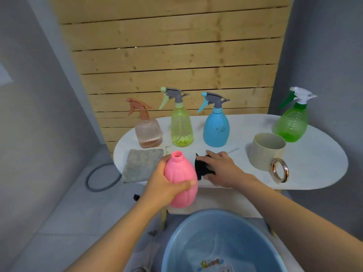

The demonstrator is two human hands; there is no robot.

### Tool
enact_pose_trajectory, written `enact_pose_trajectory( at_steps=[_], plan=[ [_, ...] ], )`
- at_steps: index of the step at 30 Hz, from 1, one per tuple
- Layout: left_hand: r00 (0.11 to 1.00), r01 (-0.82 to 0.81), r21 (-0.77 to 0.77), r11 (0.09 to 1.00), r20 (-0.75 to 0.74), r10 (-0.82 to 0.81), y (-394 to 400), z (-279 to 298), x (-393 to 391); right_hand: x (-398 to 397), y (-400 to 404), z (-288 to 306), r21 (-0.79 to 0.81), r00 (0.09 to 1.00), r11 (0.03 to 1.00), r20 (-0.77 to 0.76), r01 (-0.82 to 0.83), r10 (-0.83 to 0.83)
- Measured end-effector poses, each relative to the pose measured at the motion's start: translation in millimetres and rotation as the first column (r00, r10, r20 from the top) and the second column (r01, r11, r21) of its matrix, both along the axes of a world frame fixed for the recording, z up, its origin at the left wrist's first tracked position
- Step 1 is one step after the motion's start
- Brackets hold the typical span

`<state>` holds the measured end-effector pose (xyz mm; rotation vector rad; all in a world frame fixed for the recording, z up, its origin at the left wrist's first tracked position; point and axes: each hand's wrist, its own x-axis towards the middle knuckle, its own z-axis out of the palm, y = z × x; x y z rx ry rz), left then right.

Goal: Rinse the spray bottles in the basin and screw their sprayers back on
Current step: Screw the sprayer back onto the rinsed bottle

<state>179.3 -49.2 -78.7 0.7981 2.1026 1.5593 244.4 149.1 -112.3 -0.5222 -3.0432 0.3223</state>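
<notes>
My left hand [165,185] grips a pink bottle [181,179] with no sprayer on its open neck, held upright just in front of the white table [314,169]. Right beside it, my right hand [222,167] lies over a black sprayer [200,166] on the table, fingers curled around it. Below, at the frame's bottom edge, is the blue basin [222,244] with water in it. Along the back of the table stand a peach bottle [148,132], a yellow-green bottle [181,126] and a blue bottle [216,128], each with its sprayer on. A green bottle [292,122] stands at the far right.
A grey cloth [142,163] lies on the table's left front. A beige mug [267,152] with a gold handle stands right of my right hand. A wooden slat wall rises behind the table. A grey ring [102,177] lies on the floor to the left.
</notes>
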Motion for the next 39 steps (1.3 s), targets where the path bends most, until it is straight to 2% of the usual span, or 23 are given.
enact_pose_trajectory(
  at_steps=[4,8,11,14,17,19,20,23,25,29,35,39],
  plan=[
    [1.0,-0.002,0.002,1.0,0.006,0.002,-2.9,-2.5,-4.8,-5.2,0.1,-2.1,0.02,1.0,1.0,0.001,-0.004,0.004],
    [1.0,0.012,-0.006,1.0,0.017,-0.012,-7.8,-1.3,-3.3,-5.5,1.6,-1.4,-0.169,1.0,0.985,0.013,-0.019,0.021],
    [1.0,0.012,0.005,1.0,0.008,-0.012,-13.3,-0.5,-1.7,-4.3,3.3,-1.1,-0.235,0.999,0.971,-0.013,-0.036,0.034],
    [1.0,0.017,-0.002,1.0,0.009,-0.017,-18.2,0.4,1.1,-4.6,0.6,2.8,-0.298,0.992,0.954,-0.129,-0.04,0.001],
    [1.0,0.028,-0.017,0.999,0.015,-0.028,-24.3,1.2,4.5,-4.7,-10.3,20.9,-0.424,0.924,0.904,-0.363,-0.046,-0.124],
    [0.999,0.031,-0.026,0.999,0.012,-0.03,-26.2,-0.1,4.8,-4.6,-17.9,40.8,-0.569,0.83,0.821,-0.478,-0.043,-0.287],
    [0.999,0.03,-0.023,0.999,0.013,-0.03,-26.4,-0.6,5.4,-4.0,-21.5,51.7,-0.659,0.78,0.749,-0.501,-0.065,-0.374],
    [1.0,0.015,-0.014,1.0,0.026,-0.015,-26.7,-1.9,9.8,2.7,-29.2,83.4,-0.866,0.67,0.44,-0.474,-0.237,-0.571],
    [0.999,0.024,-0.01,1.0,0.044,-0.024,-23.7,-4.9,11.5,9.2,-31.1,100.1,-0.904,0.666,0.258,-0.426,-0.341,-0.612],
    [0.996,0.082,-0.045,0.996,0.046,-0.08,-18.5,-10.0,19.0,21.9,-35.3,119.7,-0.86,0.656,0.012,-0.397,-0.51,-0.642],
    [0.992,0.125,-0.11,0.986,0.042,-0.121,-6.8,-21.8,31.7,34.4,-32.5,129.6,-0.75,0.574,-0.13,-0.37,-0.649,-0.731],
    [0.99,0.135,-0.14,0.981,0.056,-0.129,-3.3,-29.8,32.0,36.7,-32.6,124.9,-0.753,0.6,-0.155,-0.363,-0.64,-0.713]
  ],
)
